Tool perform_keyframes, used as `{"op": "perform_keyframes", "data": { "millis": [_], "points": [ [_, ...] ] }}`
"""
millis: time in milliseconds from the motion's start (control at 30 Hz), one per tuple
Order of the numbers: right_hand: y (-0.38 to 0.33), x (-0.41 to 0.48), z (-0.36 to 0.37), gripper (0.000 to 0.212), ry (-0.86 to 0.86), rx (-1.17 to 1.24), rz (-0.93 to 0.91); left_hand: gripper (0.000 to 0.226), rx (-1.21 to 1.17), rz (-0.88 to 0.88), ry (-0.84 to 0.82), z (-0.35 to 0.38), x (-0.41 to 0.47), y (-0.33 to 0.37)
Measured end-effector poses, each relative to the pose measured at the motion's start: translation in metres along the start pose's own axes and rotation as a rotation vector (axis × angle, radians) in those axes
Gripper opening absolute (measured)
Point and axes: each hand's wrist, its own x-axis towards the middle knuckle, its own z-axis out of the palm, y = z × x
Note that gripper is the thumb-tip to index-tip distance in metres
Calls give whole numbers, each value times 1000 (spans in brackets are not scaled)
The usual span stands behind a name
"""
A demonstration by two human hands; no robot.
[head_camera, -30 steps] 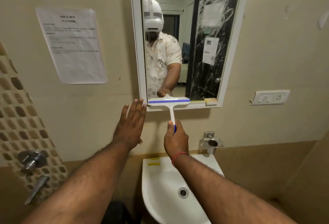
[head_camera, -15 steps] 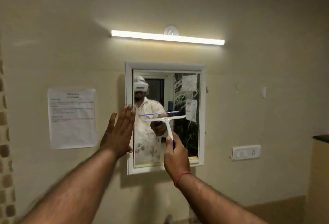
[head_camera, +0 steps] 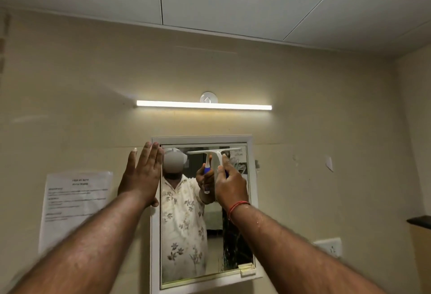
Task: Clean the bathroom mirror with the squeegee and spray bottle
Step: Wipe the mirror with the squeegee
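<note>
The white-framed mirror (head_camera: pixel 248 200) hangs on the beige wall below a tube light. My right hand (head_camera: pixel 229 184) grips the blue-and-white handle of the squeegee (head_camera: pixel 215 152), whose white blade lies level against the glass near the mirror's top edge. My left hand (head_camera: pixel 142 174) is flat with straight fingers against the mirror's upper left frame corner and the wall beside it. Smears show on the right part of the glass. No spray bottle is in view.
A lit tube light (head_camera: pixel 204 105) runs above the mirror. A printed paper sheet (head_camera: pixel 74 202) is stuck to the wall on the left. A switch plate (head_camera: pixel 330 248) sits at lower right, and a dark ledge (head_camera: pixel 419 221) juts out at the right edge.
My right hand has lifted the squeegee from the mirror's bottom edge up to its top. My left hand rose along the left frame. The view tilted upward, so the sink dropped out of sight.
</note>
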Motion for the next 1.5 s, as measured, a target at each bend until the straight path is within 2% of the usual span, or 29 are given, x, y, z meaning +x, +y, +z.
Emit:
{"op": "perform_keyframes", "data": {
  "millis": [467, 667, 1233, 1500],
  "points": [
    [3, 33, 29, 45, 6, 133, 54, 170, -21, -20, -114, 9, 10, 9],
    [14, 34, 37, 51, 35, 97, 26, 171, -27, -21, -121, 14, 8, 10],
    [24, 28, 31, 47, 46, 48, -47, 174, -86, -6, -110, 26, 11, 11],
    [22, 22, 31, 45, 47, 76, -22, 175, -81, -16, -99, 30, 10, 11]
  ]
}}
